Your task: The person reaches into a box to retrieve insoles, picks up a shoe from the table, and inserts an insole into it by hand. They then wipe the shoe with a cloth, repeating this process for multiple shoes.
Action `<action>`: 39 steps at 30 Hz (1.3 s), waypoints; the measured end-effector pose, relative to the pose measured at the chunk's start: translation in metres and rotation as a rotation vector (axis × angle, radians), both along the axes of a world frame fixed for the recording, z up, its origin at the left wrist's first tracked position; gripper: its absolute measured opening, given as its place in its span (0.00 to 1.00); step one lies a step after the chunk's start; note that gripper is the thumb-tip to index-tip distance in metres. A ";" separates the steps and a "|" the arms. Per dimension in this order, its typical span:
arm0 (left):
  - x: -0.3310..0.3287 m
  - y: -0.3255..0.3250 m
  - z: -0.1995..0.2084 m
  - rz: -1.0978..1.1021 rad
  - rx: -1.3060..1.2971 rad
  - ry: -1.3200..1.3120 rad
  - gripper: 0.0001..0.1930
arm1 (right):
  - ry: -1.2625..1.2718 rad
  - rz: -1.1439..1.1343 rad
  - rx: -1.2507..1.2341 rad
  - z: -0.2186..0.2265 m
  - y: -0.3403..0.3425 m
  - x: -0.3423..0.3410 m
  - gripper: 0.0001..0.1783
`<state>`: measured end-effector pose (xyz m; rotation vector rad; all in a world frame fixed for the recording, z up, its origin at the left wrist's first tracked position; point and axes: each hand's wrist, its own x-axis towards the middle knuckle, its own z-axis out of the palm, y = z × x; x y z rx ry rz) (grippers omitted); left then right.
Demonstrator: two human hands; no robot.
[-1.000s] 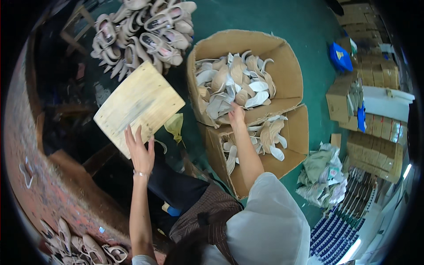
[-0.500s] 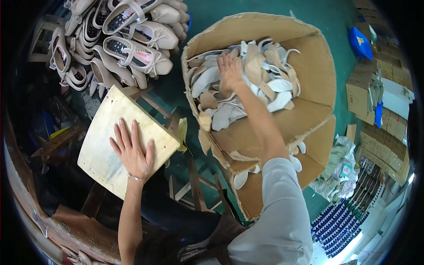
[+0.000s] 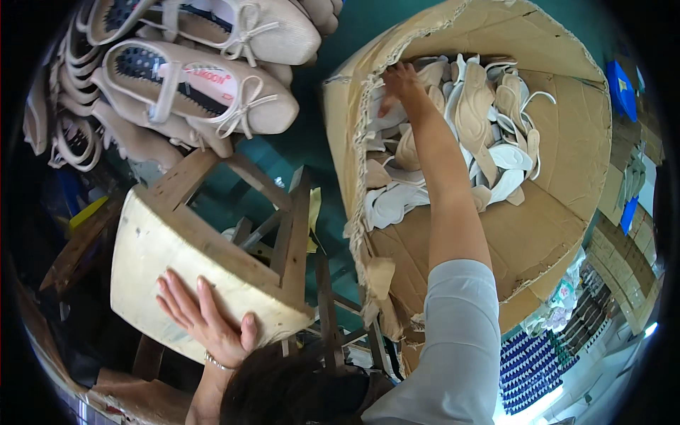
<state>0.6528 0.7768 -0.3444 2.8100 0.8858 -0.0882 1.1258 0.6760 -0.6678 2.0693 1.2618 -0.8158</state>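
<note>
My left hand (image 3: pixel 209 322) lies flat, fingers a little spread, on the pale, worn seat of a wooden stool (image 3: pixel 152 244). My right arm reaches over a large, torn-edged cardboard box (image 3: pixel 453 248). Inside it, my right hand (image 3: pixel 404 85) is at the far left wall, above a heap of loose insoles (image 3: pixel 474 117) in white, beige and tan. The thumb stands apart from the fingers, whose tips are partly lost against the box edge. Nothing can be seen held in either hand.
Beige strap shoes with bows (image 3: pixel 205 92) are piled at the upper left, beyond the stool. A blue container (image 3: pixel 622 88) and stacked cartons (image 3: pixel 623 248) stand along the right. Wooden stool legs (image 3: pixel 290 234) rise between seat and box, over a green floor.
The view has come closer and lower over the stool and box. My right hand has gone from atop the middle-left insoles to the box's far left wall. My left hand stays on the seat.
</note>
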 end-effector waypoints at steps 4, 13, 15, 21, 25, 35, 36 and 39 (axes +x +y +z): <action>-0.005 -0.001 -0.005 0.022 0.033 -0.011 0.39 | 0.087 0.021 -0.086 0.009 0.011 0.004 0.67; 0.001 -0.004 -0.008 0.045 0.077 -0.003 0.39 | 0.174 0.055 -0.141 0.040 0.014 -0.011 0.61; 0.002 -0.004 -0.007 0.058 0.069 -0.013 0.38 | 0.220 -0.012 -0.157 0.037 0.012 -0.013 0.56; 0.001 0.000 0.002 0.038 -0.028 0.014 0.38 | 0.087 -0.035 0.045 0.059 -0.006 -0.033 0.39; 0.005 -0.001 0.005 0.064 -0.056 -0.004 0.37 | -0.027 -0.060 0.224 0.113 -0.051 -0.063 0.25; 0.009 -0.005 0.016 0.066 -0.008 -0.019 0.35 | -0.201 -0.197 0.987 0.300 -0.169 -0.103 0.25; 0.009 -0.005 0.017 0.063 -0.002 -0.038 0.35 | -0.260 -0.197 1.011 0.322 -0.174 -0.099 0.26; 0.008 -0.003 0.021 0.068 -0.035 0.009 0.36 | -0.378 -0.196 1.155 0.387 -0.182 -0.085 0.29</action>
